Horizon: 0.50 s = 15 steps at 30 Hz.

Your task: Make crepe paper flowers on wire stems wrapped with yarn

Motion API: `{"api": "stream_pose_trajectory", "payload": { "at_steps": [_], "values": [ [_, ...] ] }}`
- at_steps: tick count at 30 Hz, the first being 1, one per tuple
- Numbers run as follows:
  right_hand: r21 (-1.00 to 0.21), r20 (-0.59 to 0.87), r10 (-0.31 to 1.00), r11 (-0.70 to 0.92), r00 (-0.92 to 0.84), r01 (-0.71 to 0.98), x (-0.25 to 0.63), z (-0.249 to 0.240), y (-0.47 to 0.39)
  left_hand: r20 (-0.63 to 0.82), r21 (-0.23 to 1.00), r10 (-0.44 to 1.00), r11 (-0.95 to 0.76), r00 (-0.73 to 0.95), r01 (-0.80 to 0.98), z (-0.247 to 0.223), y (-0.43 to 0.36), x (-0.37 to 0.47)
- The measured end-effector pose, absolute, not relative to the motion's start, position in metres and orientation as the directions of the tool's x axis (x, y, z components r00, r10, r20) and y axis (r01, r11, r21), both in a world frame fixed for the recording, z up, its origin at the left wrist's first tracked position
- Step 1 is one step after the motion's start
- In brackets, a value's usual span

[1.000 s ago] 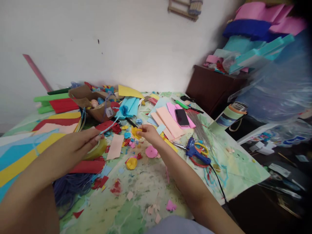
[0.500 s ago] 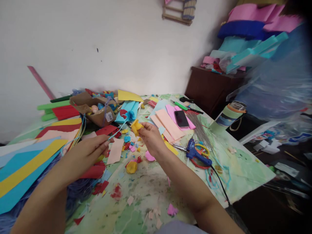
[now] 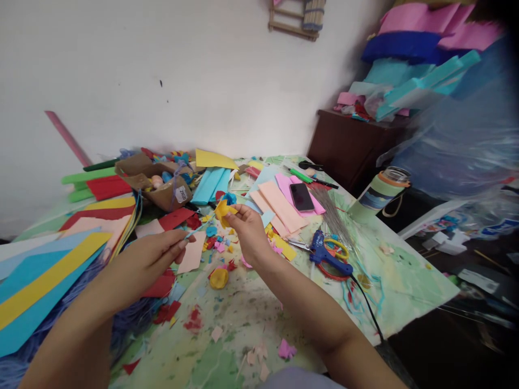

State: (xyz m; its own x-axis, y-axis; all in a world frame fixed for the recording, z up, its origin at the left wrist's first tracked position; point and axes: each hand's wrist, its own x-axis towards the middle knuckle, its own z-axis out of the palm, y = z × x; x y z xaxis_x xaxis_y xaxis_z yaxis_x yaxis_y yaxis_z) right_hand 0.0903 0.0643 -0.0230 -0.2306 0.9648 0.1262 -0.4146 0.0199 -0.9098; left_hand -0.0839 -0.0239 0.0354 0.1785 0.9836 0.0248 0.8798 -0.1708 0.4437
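My left hand pinches a thin light-blue wrapped stem that slants up to the right. At the far end of that stem sit a yellow paper flower and, just behind it, blue and red paper petals. The fingers of my right hand are closed on the yellow flower. A separate round yellow paper flower lies on the table below both hands.
A cardboard box of craft pieces stands behind my left hand. Right of my right hand lie a blue glue gun, scissors, a phone and wires. A bottle stands near the right edge. Coloured sheets cover the left.
My left hand has moved slightly right and the flower end of the stem has shifted lower. The yellow flower has turned in my right fingers and now partly covers the blue petals.
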Motion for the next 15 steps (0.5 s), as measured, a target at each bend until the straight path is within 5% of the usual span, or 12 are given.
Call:
{"api": "stream_pose_trajectory", "payload": {
  "at_steps": [15],
  "values": [
    [-0.857, 0.081, 0.972, -0.046, -0.222, -0.514, 0.0886, -0.018, 0.0573, -0.001, 0.44, 0.984, -0.158, 0.176, 0.884, 0.0346, -0.0235, -0.0837]
  ]
}}
